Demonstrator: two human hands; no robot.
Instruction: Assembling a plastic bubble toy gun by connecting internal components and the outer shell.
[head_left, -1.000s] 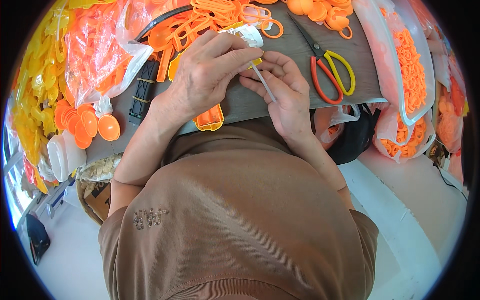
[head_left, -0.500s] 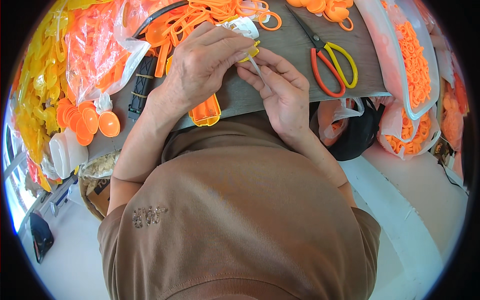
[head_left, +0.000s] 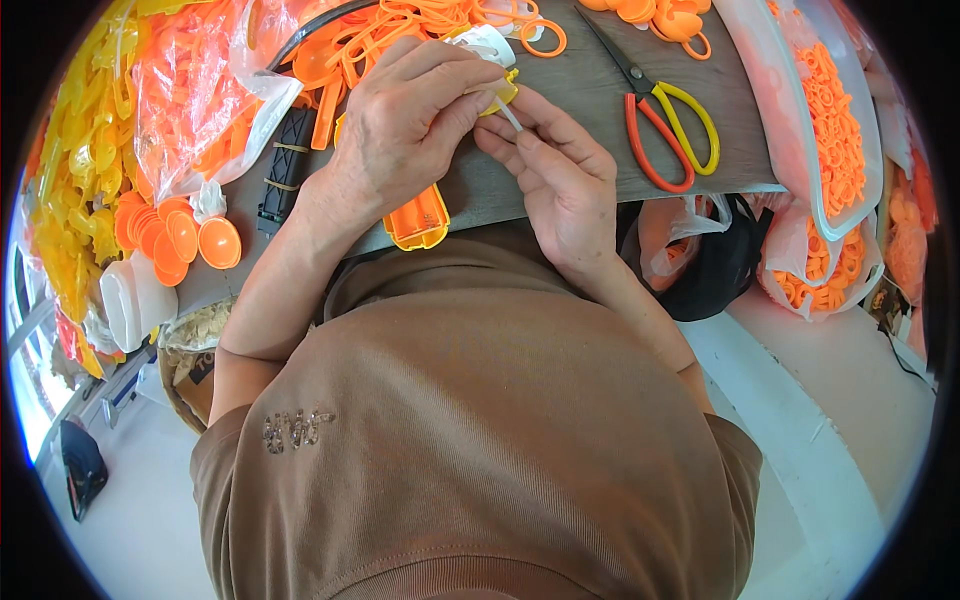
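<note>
Over the table edge, my left hand (head_left: 405, 125) is closed, thumb and fingers pinching a small yellow plastic piece (head_left: 508, 92). From that piece a narrow white strip (head_left: 509, 115) slants down toward my right hand (head_left: 562, 170). My right thumb and fingers are bent together at the strip's lower end, with the index finger close to the yellow piece. Just beyond the fingers lies a white cylindrical part (head_left: 487, 43). An orange tray-like part with a yellow rim (head_left: 418, 220) shows below my left wrist; my hand and forearm hide the rest of it.
Scissors (head_left: 668, 120) with one red and one yellow handle lie right of my hands. Orange loops (head_left: 410, 35) are heaped behind. Leftward are a banded black bar (head_left: 285, 170), orange cups (head_left: 219, 243) and yellow pieces (head_left: 75, 190). A translucent bin (head_left: 745, 75) holds orange rings at right.
My right thumb has shifted slightly up along the white strip, and less of the strip shows past it. My left hand stays almost in place around the yellow piece.
</note>
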